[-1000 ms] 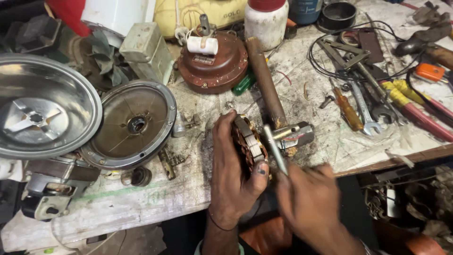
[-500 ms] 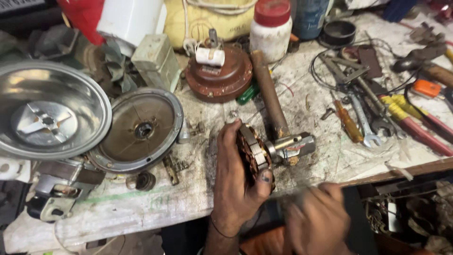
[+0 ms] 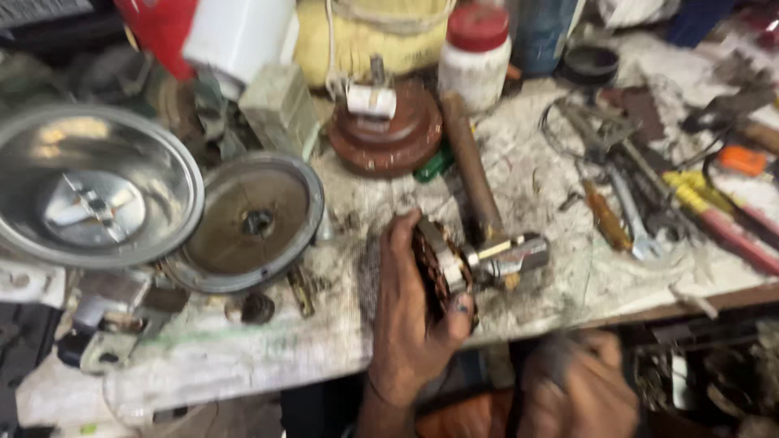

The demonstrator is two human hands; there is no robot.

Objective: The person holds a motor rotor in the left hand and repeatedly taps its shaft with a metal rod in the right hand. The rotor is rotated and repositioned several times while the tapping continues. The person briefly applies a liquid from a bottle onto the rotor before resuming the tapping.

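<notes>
Near the front edge of the grimy white bench (image 3: 243,357), the left hand (image 3: 414,316) is closed round a small electric motor core with copper-brown windings and a stubby steel shaft (image 3: 471,264), fingers curled over the far side and thumb pressed on the near face. The core sits tilted in that grip, shaft pointing away to the right of the hand, just above the bench top. The right hand (image 3: 580,389) hangs below and to the right of it, off the bench edge, and is blurred — whether it is open, closed or holding anything cannot be told.

By the look of it the step in hand is steadying the core for work on its shaft end; the next move would call for a firm hold and a tool brought squarely to the shaft.

Just beyond the left hand lies a brown wooden hammer handle (image 3: 471,162); its head is hidden behind the core. Left of the hand sit a round dished metal cover (image 3: 251,219) and a shiny steel bowl with a blade hub (image 3: 89,195). Tools at the far right are smeared by motion.
</notes>
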